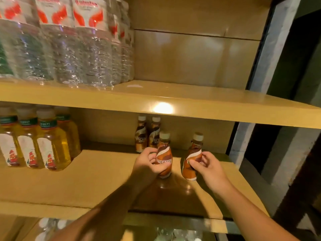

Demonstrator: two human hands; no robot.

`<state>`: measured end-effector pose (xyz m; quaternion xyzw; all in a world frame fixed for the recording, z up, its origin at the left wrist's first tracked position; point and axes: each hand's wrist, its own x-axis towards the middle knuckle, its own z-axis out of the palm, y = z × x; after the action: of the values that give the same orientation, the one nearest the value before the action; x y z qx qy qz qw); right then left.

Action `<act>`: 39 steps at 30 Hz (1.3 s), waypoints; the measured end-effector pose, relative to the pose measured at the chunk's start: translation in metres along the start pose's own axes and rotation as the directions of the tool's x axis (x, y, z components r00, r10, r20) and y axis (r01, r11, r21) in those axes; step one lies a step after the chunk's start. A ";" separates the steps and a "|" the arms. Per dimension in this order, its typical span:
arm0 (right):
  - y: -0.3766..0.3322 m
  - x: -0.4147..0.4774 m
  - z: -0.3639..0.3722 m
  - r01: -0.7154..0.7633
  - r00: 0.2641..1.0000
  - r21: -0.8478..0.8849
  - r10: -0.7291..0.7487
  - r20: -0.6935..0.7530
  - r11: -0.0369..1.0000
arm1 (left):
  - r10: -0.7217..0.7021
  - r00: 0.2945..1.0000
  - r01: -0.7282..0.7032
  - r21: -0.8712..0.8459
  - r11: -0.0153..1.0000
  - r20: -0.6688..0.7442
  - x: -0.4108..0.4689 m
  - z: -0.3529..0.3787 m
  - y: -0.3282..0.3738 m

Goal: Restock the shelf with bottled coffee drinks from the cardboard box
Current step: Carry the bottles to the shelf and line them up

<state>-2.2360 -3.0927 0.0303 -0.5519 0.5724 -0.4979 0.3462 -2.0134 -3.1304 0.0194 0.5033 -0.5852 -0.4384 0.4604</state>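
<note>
Both hands reach onto the middle shelf (107, 180), each w/ a coffee bottle. Left hand (147, 162) has its grip closed round the label of the left coffee bottle (164, 159); that bottle stands upright, long axis vertical, cream cap up, base on the shelf board. Right hand (206, 166) has fingers closed on the right coffee bottle (192, 160), which tilts slightly, cap leaning up and to the right, base toward the left bottle; can't tell if its base sits fully on the board. The 2 held bottles are near each other but apart.

Behind them, nearer the back panel, 2 more coffee bottles (147, 134) stand upright side by side, touching or nearly so, caps up.

Far left on the same shelf: a group of yellow drink bottles (45, 145) w/ green neck bands, upright, well apart from the coffee. On the upper shelf (173, 100), shrink-wrapped water bottles (69, 49) w/ red-and-white labels at left; its right part bare.
</note>
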 end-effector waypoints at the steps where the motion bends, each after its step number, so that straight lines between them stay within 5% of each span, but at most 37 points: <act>1: 0.003 0.007 0.001 -0.005 1.000 -0.009 0.005 -0.004 1.000 | 0.018 1.000 -0.018 0.027 0.999 -0.009 0.006 0.002 -0.003; 5: 0.006 0.030 0.005 0.003 1.000 0.003 -0.003 0.014 1.000 | 0.125 0.979 -0.081 0.254 0.964 -0.163 0.020 0.012 -0.002; 9: 0.011 0.041 0.007 0.032 0.998 -0.031 -0.030 0.048 0.999 | 0.306 0.948 -0.186 0.631 0.753 -0.086 0.030 0.014 -0.005; 12: 0.016 0.050 0.007 0.036 0.996 -0.120 -0.026 0.082 0.992 | 0.283 0.959 -0.240 0.550 0.800 0.007 0.030 0.025 0.002; 17: 0.017 0.066 0.014 -0.046 0.996 -0.146 0.057 0.066 0.988 | 0.177 0.964 -0.069 0.456 0.887 -0.199 0.051 0.031 -0.006; 26: 0.023 0.101 0.031 0.084 0.996 -0.197 -0.081 0.027 0.977 | 0.412 0.900 -0.270 0.558 0.784 -0.142 0.079 0.041 -0.014; 34: 0.022 0.110 0.034 0.134 0.986 -0.234 -0.153 -0.063 0.963 | 0.399 0.905 -0.237 0.601 0.763 -0.149 0.086 0.045 -0.007; 39: 0.019 0.114 0.036 0.128 0.985 -0.224 -0.150 -0.086 0.966 | 0.349 0.933 -0.164 0.756 0.633 -0.089 0.092 0.044 -0.004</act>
<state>-2.2248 -3.2128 0.0197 -0.5991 0.6002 -0.4829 0.2183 -2.0624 -3.2199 0.0160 0.6033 -0.7210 -0.0335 0.3392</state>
